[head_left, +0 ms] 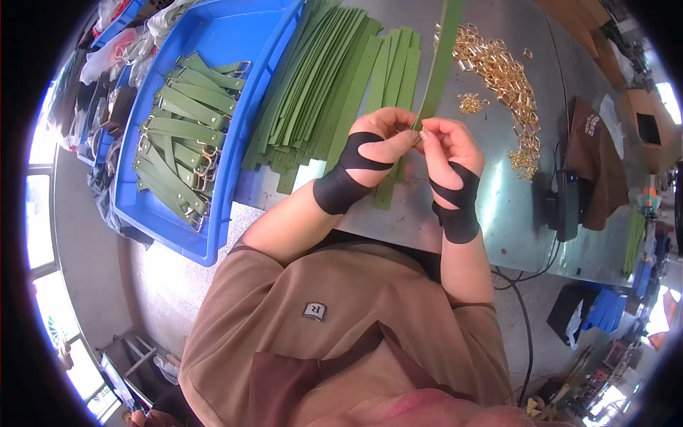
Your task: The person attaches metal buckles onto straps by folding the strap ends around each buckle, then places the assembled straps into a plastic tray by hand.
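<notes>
Both my hands wear black wrist wraps and meet over the metal table (498, 192). My left hand (388, 139) pinches a long green strap (442, 60) between thumb and fingers. My right hand (452, 146) closes on the same strap from the other side, its thumb and fingertips touching a tiny shiny piece too small to make out. The strap runs up and away from the fingertips. Flat green strips (313, 85) lie in a wide stack beyond my left hand, with a smaller group (398, 64) beside them. Gold metal rings (501, 71) are heaped beyond my right hand.
At the left, a blue tray (249, 121) holds green straps with metal buckles (188, 128). Small gold parts (469, 103) lie near the rings, with another little pile (523, 164) lower down. A brown cloth (597, 164) and a black device (565, 206) are at the right edge.
</notes>
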Available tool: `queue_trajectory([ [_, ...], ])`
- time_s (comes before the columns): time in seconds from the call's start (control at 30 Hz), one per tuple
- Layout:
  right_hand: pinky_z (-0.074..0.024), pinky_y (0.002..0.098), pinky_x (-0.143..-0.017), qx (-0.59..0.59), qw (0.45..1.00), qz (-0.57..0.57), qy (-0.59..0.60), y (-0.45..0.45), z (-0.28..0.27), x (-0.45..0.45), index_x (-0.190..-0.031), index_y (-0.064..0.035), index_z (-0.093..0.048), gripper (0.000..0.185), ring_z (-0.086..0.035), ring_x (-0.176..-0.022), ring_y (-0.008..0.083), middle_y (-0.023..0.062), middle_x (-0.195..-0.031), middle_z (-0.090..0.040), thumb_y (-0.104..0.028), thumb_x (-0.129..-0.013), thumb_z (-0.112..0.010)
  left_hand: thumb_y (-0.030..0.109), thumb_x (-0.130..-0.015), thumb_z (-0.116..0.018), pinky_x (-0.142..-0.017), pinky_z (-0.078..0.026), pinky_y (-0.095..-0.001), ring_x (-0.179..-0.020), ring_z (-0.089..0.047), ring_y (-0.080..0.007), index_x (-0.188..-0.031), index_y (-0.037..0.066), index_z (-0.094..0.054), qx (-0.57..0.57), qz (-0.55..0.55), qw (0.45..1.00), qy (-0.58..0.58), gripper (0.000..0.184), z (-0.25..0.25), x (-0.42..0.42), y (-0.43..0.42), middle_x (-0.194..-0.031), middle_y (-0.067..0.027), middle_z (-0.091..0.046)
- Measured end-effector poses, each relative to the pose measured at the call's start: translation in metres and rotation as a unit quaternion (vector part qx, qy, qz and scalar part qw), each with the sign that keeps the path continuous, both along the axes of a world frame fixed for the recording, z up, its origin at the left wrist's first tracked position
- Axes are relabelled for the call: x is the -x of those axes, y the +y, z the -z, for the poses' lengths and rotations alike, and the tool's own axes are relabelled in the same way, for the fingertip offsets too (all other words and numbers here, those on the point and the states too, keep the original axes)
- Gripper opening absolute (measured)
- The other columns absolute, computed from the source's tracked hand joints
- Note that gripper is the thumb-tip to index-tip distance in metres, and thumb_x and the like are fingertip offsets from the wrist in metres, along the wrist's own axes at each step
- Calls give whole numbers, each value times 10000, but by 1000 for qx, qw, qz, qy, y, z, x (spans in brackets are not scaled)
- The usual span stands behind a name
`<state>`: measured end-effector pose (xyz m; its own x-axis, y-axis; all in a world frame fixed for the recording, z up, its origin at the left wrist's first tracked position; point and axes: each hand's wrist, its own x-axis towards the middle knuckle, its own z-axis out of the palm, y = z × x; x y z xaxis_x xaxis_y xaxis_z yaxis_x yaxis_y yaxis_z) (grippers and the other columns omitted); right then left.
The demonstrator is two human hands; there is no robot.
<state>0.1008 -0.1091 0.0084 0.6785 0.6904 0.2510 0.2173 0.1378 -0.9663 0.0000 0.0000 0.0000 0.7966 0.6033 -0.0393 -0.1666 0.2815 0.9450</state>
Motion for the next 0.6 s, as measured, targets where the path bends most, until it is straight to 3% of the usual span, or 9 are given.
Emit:
queue_trajectory([
  [0.1, -505, 249, -727, 19, 999, -18, 46, -2, -4, 2, -1017, 1, -678, 132, -629, -790, 126, 68, -945, -655, 40, -899, -633, 71, -887, -632, -675, -449, -231, -741, -586, -105, -1019, -9, -670, 67, -29, 997, 12, 159, 2, 2, -1, -859, -41, -672],
  [0.17, -489, 243, -708, 8, 998, 7, -66, -2, 3, -3, -996, -2, -685, 131, -602, -765, 119, 61, -950, -633, 51, -881, -653, 77, -883, -616, -668, -441, -234, -725, -576, -104, -994, -14, -668, 98, -39, 994, 4, 153, 9, 1, 4, -840, -34, -663],
  [0.27, -474, 237, -689, -7, 991, -5, -132, 0, 9, -7, -983, -8, -691, 130, -575, -742, 109, 49, -962, -610, 51, -869, -671, 95, -881, -617, -667, -438, -240, -716, -574, -106, -980, -14, -665, 106, -33, 994, 20, 155, 12, 0, 8, -832, -28, -658],
  [0.6, -457, 237, -655, -33, 983, 0, -179, 12, 18, -11, -938, -27, -666, 136, -546, -732, 104, 40, -972, -588, 63, -841, -698, 98, -879, -622, -676, -450, -237, -738, -587, -91, -963, 0, -659, 129, -38, 991, 13, 134, -2, 6, 1, -870, -22, -667],
])
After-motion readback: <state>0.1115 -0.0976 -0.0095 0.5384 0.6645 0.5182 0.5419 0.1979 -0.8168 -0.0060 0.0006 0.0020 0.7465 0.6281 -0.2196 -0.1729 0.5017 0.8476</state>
